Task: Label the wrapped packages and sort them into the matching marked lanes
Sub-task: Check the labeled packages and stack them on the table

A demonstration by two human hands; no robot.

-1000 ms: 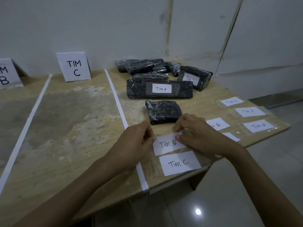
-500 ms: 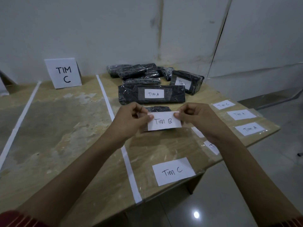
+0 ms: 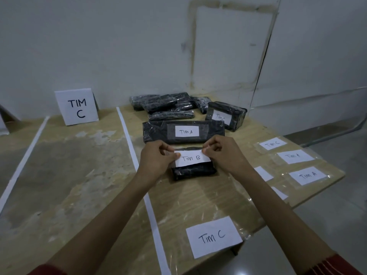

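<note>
Tim B label [image 3: 192,158] lowered over package [image 3: 194,172]; hands [image 3: 156,161] [image 3: 224,157] hide its ends.

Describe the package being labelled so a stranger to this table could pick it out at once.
Start at the white tape strip down the wooden table and look right of it. On the near side of the long package marked Tim A lies a smaller black wrapped package. It alone has the left hand and right hand pinching a Tim B label over it.
</note>
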